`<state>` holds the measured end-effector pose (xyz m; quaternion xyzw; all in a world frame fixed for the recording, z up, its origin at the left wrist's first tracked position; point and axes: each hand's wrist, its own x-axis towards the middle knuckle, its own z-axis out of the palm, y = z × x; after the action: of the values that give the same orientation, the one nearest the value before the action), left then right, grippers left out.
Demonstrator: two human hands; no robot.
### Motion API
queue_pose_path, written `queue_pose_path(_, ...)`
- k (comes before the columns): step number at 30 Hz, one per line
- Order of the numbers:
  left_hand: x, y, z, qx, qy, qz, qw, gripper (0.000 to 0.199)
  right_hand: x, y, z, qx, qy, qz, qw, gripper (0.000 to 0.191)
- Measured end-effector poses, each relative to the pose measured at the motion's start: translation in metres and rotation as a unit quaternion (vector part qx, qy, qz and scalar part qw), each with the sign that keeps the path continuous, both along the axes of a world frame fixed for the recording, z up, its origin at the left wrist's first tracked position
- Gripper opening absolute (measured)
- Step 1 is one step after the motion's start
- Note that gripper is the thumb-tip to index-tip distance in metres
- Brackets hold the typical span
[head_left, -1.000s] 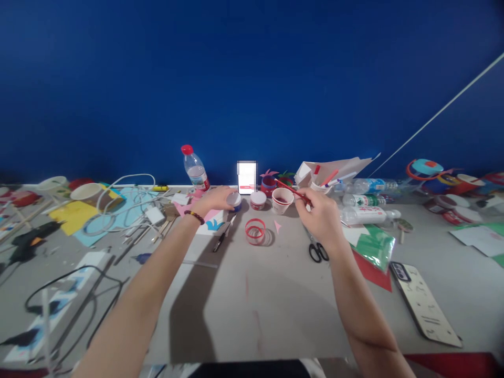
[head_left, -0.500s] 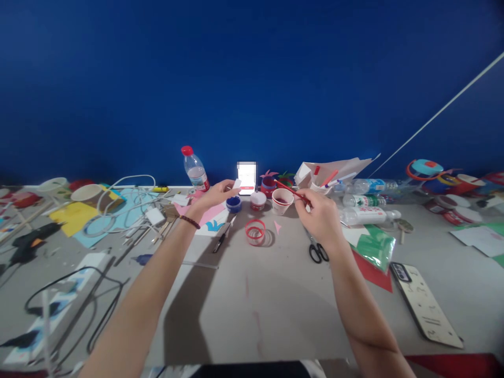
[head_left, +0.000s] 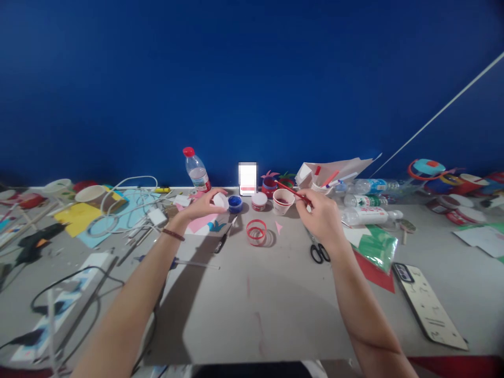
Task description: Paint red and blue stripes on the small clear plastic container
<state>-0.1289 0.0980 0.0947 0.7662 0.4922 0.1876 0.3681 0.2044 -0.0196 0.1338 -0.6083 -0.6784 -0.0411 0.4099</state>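
Note:
My left hand (head_left: pixel 202 206) is closed around a small white object (head_left: pixel 220 200), just left of an open jar of blue paint (head_left: pixel 235 204). Between the fingers of my right hand (head_left: pixel 321 215) is a thin red stick (head_left: pixel 290 191), slanting up and left over a paper cup with dark red liquid (head_left: pixel 283 202). A white-topped jar (head_left: pixel 259 201) stands between the blue jar and the cup. Nearer to me lie clear red-edged rings (head_left: pixel 256 232) and a small pink paper scrap (head_left: pixel 279 227).
Scissors (head_left: pixel 319 253) lie below my right hand, with a phone (head_left: pixel 431 307) farther right. Plastic bottles (head_left: pixel 366 216) lie at the right. A bottle with a red cap (head_left: pixel 197 170) stands behind my left hand. Cables and a power strip (head_left: pixel 65 304) occupy the left.
My left hand has moved left and slightly toward me, away from above the blue jar, with more of the white object showing. My right hand has barely moved.

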Motion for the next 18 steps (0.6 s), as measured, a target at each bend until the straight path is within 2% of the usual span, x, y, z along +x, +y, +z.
queue_pose_path(4, -0.011, 0.008, -0.015, 0.019, 0.083, 0.057, 0.995, 0.060, 0.000, -0.002, 0.002, 0.005, 0.001, 0.000, 1.000, 0.021)
queue_pose_path(8, -0.014, 0.009, -0.029, 0.028, 0.097, 0.103, 0.990, 0.076, 0.002, -0.003, 0.004, 0.007, 0.005, -0.009, 1.000, 0.020)
queue_pose_path(12, -0.012, 0.004, -0.036, 0.048, 0.092, 0.072, 0.992, 0.099, 0.008, -0.003, 0.006, 0.023, 0.010, -0.020, 0.999, 0.020)
queue_pose_path(15, -0.009, 0.001, -0.038, 0.054, 0.125, 0.040, 0.990, 0.104, 0.009, -0.005, 0.011, 0.051, 0.023, -0.022, 0.998, 0.021)
queue_pose_path(18, -0.007, 0.002, -0.040, 0.086, 0.181, 0.037, 0.979, 0.103, 0.009, -0.007, 0.020, 0.091, 0.041, -0.034, 0.994, 0.028)
